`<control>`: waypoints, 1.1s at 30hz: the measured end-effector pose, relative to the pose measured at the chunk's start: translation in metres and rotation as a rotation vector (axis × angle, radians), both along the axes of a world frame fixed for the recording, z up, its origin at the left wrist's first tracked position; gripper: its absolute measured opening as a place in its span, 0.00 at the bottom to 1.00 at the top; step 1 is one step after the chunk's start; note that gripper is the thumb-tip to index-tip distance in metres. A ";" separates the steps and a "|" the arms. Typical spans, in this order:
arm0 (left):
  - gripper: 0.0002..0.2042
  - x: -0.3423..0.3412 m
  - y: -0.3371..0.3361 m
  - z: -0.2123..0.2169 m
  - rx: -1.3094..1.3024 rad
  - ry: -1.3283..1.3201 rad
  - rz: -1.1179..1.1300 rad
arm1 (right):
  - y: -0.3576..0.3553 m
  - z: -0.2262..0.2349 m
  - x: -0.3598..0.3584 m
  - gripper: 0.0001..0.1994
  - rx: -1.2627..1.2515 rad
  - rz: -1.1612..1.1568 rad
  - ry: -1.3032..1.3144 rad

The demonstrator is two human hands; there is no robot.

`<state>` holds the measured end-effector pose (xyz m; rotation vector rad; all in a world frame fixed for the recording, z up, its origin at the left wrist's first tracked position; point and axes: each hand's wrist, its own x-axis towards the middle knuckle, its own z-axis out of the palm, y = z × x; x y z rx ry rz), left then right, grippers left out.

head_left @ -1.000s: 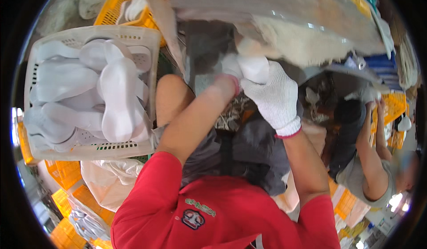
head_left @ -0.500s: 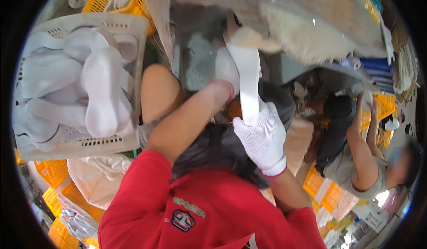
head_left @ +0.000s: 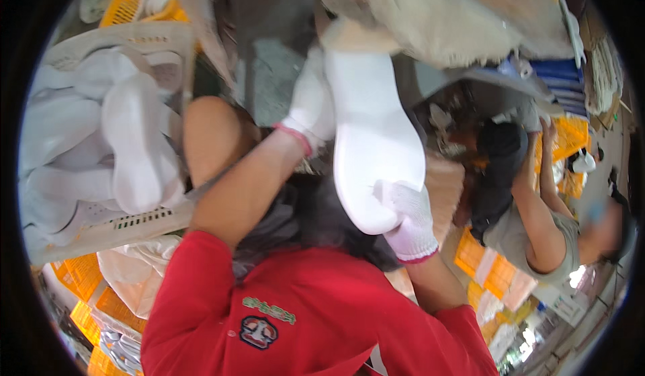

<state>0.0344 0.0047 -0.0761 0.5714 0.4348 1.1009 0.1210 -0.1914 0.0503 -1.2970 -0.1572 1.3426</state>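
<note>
A white shoe is held out lengthwise in front of me, its broad smooth sole facing up. My right hand, in a white knit glove with a pink cuff, is closed round its near end, the thumb lying over the sole. My left hand, gloved the same way, lies along the far left edge, its fingers mostly hidden by the shoe. The shoe's far end meets a blurred beige rounded piece under the plastic-covered cloth; whether they touch, I cannot tell.
A pale crate heaped with white shoes stands at my left. Beige cloth under clear plastic hangs over the far side. A co-worker sits at the right near orange crates. A white sack lies lower left.
The shoe has turned from edge-on to showing its broad sole. My right hand has rolled with it, and my left hand has shifted a little left. The view has also shifted slightly.
</note>
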 end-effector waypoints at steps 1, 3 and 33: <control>0.19 0.000 0.012 -0.003 0.438 0.490 0.106 | 0.006 -0.005 0.003 0.24 -0.027 -0.018 -0.004; 0.17 -0.001 0.030 0.005 0.749 1.110 0.141 | 0.018 -0.018 0.016 0.19 0.172 0.278 -0.464; 0.26 -0.609 0.046 0.347 0.855 2.964 0.689 | -0.032 -0.031 -0.002 0.20 0.073 0.590 -0.986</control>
